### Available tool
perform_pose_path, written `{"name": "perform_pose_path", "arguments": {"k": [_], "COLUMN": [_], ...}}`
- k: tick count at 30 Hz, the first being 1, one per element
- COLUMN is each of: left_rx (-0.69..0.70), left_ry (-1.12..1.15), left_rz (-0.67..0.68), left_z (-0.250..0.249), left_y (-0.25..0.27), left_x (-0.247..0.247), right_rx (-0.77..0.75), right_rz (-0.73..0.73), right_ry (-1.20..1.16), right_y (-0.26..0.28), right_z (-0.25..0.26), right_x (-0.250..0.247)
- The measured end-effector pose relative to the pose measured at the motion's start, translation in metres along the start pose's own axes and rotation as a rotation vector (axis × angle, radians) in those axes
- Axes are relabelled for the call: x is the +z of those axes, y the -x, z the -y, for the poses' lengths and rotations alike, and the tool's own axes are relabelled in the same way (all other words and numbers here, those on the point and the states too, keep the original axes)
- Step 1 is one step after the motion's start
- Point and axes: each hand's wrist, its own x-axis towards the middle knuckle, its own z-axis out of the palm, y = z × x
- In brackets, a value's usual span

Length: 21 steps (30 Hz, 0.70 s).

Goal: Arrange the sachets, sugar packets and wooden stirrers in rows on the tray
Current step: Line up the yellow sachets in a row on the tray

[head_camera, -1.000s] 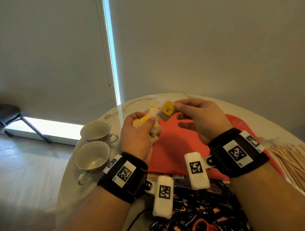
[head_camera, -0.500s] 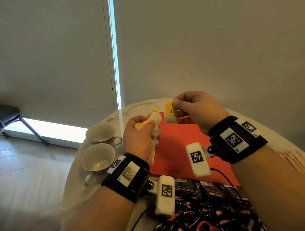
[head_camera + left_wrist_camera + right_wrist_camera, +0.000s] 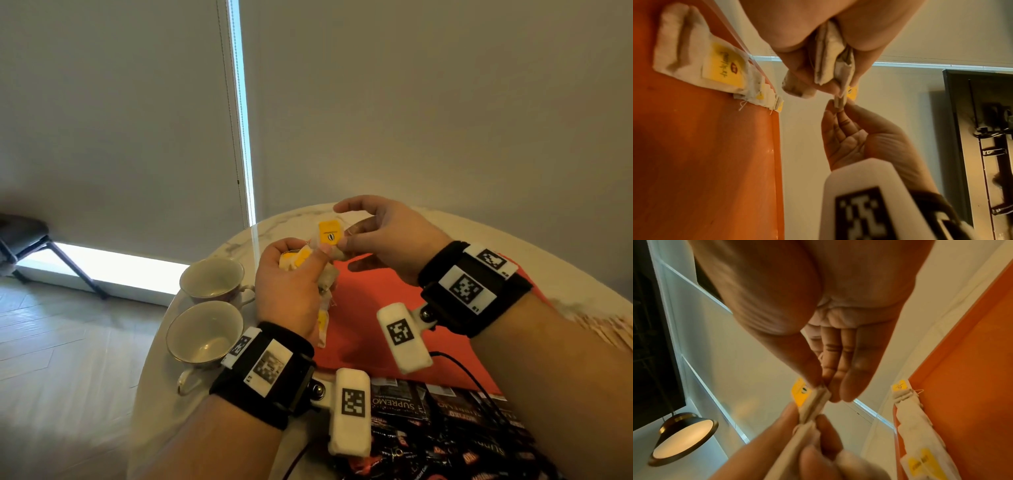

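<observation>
right hand back at left hand's sachets, wrist-only tray row

To my left two empty teacups stand side by side on the round marble table, one behind the other. Behind them a window blind hangs, daylight showing at its foot. A dark chair stands on the wooden floor. Seen from my right wrist, a brass pendant lamp glows.
</observation>
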Motion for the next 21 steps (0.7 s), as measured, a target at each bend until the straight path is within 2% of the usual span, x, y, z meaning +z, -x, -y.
{"name": "perform_pose_path", "arguments": {"k": [2, 4, 8, 13, 21], "left_rx": [0.023, 0.04, 0.02, 0.014, -0.003], "left_ry": [-0.06, -0.092, -0.078, -0.127, -0.156], "left_rz": [-0.044, -0.092, -0.117, -0.155, -0.177], "left_z": [0.0, 0.0, 0.0, -0.001, -0.002], "left_y": [-0.002, -0.002, -0.004, -0.005, -0.005], "left_x": [0.0, -0.002, -0.003, -0.003, -0.004], "right_rx": [-0.009, -0.005, 0.116, 0.275, 0.321], "right_rz": [-0.048, -0.163, -0.331, -0.273, -0.203], "right_ry": [-0.048, -0.157, -0.33, -0.198, -0.069], "right_y": [-0.007, -0.02, -0.051, -0.077, -0.1], "right_z": [0.0, -0.002, -0.023, -0.055, -0.065], "right_x": [-0.004, -0.008, -0.014, -0.004, 0.013]}}
